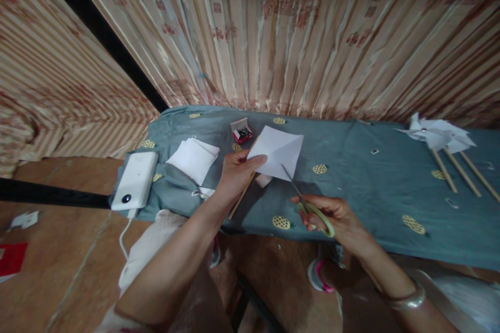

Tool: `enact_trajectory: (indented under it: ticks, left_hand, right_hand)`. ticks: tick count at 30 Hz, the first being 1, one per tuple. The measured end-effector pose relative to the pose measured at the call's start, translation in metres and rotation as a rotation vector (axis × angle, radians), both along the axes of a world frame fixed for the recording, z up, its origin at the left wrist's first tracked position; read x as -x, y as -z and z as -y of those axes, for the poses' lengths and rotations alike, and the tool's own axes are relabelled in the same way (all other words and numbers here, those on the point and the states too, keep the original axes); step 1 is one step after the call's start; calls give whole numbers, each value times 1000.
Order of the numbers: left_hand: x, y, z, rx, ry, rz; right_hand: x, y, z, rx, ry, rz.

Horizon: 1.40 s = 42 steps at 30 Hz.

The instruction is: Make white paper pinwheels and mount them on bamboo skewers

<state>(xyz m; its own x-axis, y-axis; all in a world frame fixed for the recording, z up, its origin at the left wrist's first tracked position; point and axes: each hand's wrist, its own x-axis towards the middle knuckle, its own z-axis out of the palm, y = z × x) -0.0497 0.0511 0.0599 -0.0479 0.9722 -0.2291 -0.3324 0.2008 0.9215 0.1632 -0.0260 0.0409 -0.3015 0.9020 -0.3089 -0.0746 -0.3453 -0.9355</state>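
My left hand (237, 170) pinches a creased white paper square (278, 151) by its left corner and holds it above the blue-grey cloth (351, 187). My right hand (335, 217) grips scissors with pale green handles (317, 216). Their blades point up and left, and the tips touch the paper's lower edge. A thin wooden stick (242, 193) lies on the cloth just under my left hand.
A stack of white paper squares (194, 158) and a white power bank (135, 180) lie at the left. A small red box (242, 132) sits behind the paper. White paper pinwheels (437, 135) on wooden sticks lie at the far right. A striped curtain hangs behind.
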Motion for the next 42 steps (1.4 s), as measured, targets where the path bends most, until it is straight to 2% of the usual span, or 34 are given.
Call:
enact_trajectory:
  ticks: [24,29,42]
  left_hand:
    - [-3,3,5,49,67,-29]
    - [-3,4,8,37,118,-35]
    - [-6,4,8,38,118,-41]
  right_hand:
    - [0,4,1,-33,20,33]
    - [1,3,1,-14,40,28]
    - [4,-2,0,28,93,12]
